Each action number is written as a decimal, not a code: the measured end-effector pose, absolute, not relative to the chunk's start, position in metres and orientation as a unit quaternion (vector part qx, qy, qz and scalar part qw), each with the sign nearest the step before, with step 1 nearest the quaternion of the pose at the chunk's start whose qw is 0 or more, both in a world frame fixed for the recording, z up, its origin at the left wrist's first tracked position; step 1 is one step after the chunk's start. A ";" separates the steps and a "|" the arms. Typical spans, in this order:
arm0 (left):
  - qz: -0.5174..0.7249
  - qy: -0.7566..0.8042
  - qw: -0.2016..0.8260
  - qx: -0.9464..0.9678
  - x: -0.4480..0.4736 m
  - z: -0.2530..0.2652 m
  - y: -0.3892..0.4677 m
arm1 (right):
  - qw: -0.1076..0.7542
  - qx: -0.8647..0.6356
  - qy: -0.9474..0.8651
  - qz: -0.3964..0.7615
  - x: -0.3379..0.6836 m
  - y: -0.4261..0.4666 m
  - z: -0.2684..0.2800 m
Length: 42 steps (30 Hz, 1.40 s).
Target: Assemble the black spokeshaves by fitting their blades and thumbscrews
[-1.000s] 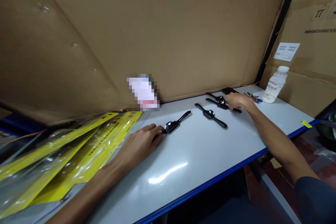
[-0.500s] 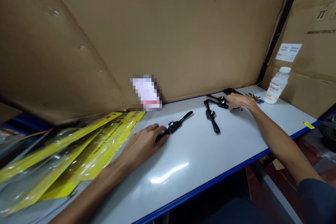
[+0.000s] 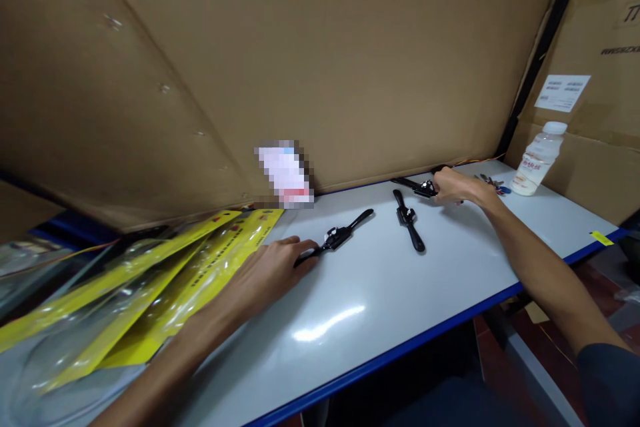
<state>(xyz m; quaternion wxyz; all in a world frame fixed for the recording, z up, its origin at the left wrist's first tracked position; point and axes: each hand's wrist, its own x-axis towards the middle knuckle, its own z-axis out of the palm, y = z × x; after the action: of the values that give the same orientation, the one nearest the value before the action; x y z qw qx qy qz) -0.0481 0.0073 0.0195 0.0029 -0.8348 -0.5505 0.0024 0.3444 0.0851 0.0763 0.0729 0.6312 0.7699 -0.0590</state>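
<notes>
Near the middle of the table lies a black spokeshave [image 3: 337, 238], one end of its handle between the thumb and fingers of my left hand [image 3: 280, 267]. At the back right, my right hand [image 3: 453, 185] is closed around one end of another black spokeshave [image 3: 424, 188]. A further dark handle seems to lie close against that one, largely hidden. Between my hands a separate black spokeshave [image 3: 409, 220] rests on the tabletop, touched by neither hand.
Yellow cards in clear plastic packaging [image 3: 200, 280] spread over the left side of the table [image 3: 380, 360]. A pixelated upright panel [image 3: 286, 173] leans against the cardboard wall [image 3: 320, 67]. Keys [image 3: 493, 183] and a white-capped plastic bottle [image 3: 537, 160] stand at the back right.
The spokeshave in my right hand has shifted back, away from the middle one and close to the dark handle behind it. My left hand keeps its grip; the view has turned slightly.
</notes>
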 end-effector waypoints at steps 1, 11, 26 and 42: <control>-0.022 -0.547 -0.004 -0.837 -0.049 0.016 0.010 | 0.070 0.621 0.779 -0.049 0.341 0.080 0.080; -0.271 -0.553 -0.058 -0.786 -0.046 0.000 0.028 | 0.028 0.423 0.904 -0.056 0.290 0.024 0.092; -0.234 -0.393 -0.105 -0.883 -0.029 0.010 0.003 | 0.083 0.343 0.931 -0.091 0.240 -0.001 0.059; -0.132 -0.345 -0.042 -0.928 -0.019 0.005 -0.010 | 0.096 0.530 0.842 0.014 0.283 0.039 0.078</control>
<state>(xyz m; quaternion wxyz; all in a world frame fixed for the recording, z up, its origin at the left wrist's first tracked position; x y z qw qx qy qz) -0.0192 -0.0099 0.0050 -0.0421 -0.9284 -0.3448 -0.1322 0.2828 0.0387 0.0783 0.0958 0.5304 0.8422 0.0135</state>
